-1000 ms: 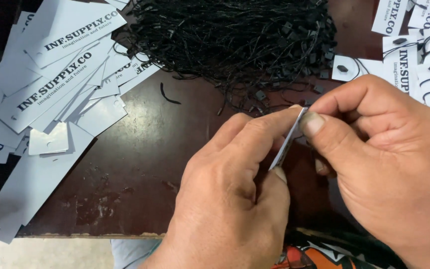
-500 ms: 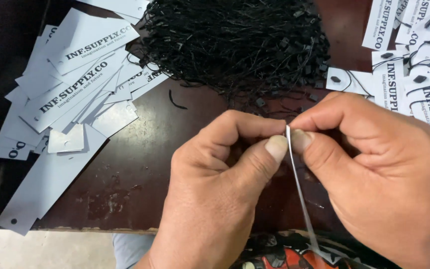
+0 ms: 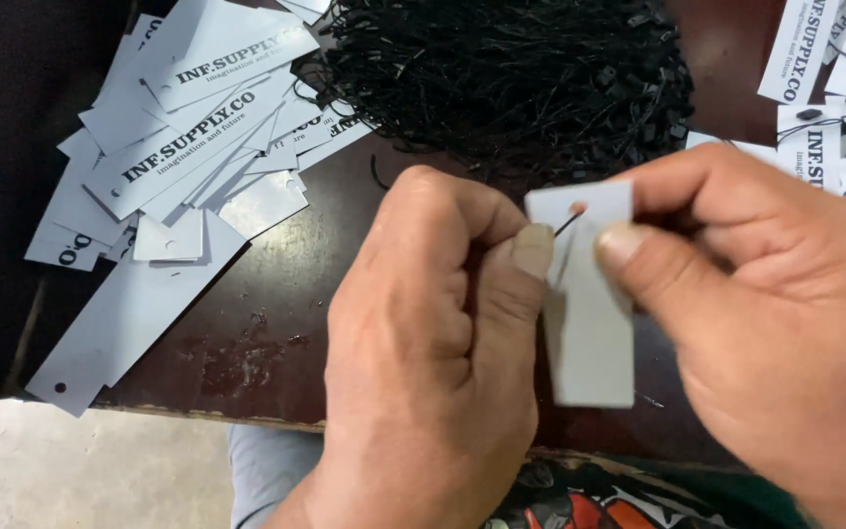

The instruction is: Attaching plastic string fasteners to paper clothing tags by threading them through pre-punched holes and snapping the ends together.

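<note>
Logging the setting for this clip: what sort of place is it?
Probably a small packing or garment-tagging workbench: a worn dark table bears loose white hang tags and a heap of black tag strings.

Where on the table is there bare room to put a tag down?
Bare dark tabletop lies between the loose white tags, the left hand and the near edge. Crowded: the black string pile behind, strung tags at far right.

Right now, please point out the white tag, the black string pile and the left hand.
white tag (image 3: 589,323), head view, blank face.
black string pile (image 3: 511,78), head view, centre.
left hand (image 3: 423,333), head view, knuckles.
</note>
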